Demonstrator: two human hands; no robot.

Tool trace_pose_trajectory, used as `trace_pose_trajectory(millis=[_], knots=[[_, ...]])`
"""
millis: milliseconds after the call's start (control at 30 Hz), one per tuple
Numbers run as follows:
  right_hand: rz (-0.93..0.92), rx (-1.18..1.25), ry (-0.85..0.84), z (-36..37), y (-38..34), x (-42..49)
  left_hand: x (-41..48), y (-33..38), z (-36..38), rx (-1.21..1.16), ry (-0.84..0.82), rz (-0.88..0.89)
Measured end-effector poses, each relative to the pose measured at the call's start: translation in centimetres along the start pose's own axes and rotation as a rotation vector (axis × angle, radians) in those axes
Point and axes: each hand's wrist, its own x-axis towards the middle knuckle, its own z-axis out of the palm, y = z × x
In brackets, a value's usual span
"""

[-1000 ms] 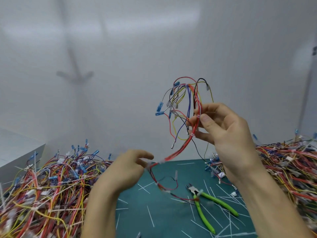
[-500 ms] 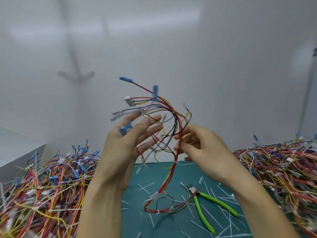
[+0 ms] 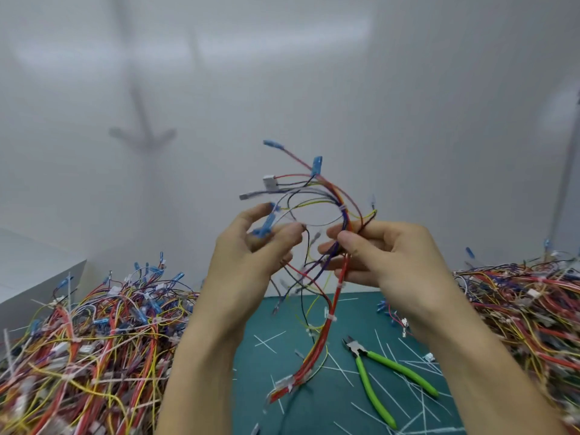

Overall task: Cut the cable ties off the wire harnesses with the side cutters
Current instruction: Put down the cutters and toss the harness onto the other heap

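Left hand pinching blue-tipped ends and right hand gripping the trunk are holding the wire harness aloft, likely spreading it to find ties, while the side cutters are lying unheld on the tabletop.

You have two hands up, the left hand and the right hand, both holding one wire harness. At least four white cable ties show on it; blur hides any others. One pair of side cutters lies at five o'clock. There are two heaps of harnesses, the left heap at eight o'clock and the right heap at three. One green mat, one white box at nine. The cut tie ends are too many to count.
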Motion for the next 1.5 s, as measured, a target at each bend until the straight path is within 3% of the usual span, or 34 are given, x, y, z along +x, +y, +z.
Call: trace_pose_trajectory(millis=[167,267,500,800,1033,1267,1500], knots=[[-0.067,0.146,0.218,-0.4,0.0,0.3,-0.3,-1.5,-0.9,0.401,-0.369,-0.205],[-0.101,0.166,0.28,-0.8,-0.2,0.3,-0.3,-2.0,-0.9,0.595,-0.451,-0.299],[-0.167,0.259,0.403,-1.4,-0.5,0.4,-0.5,-1.3,-1.6,0.706,-0.67,-0.264],[-0.215,0.329,0.42,-1.6,-1.0,0.2,0.0,-4.0,-2.0,0.861,-0.473,-0.359],[-0.215,0.381,0.439,-2.1,-1.2,0.2,0.2,-2.4,-2.0,0.131,-0.02,-0.326],[-0.164,0.45,0.404,-2.1,-1.0,0.4,-0.5,-0.1,-2.0,-0.116,-0.007,-0.308],[-0.167,0.447,0.367,-2.0,-0.7,0.5,-0.3,-0.3,-2.5,-0.079,-0.009,-0.286]])
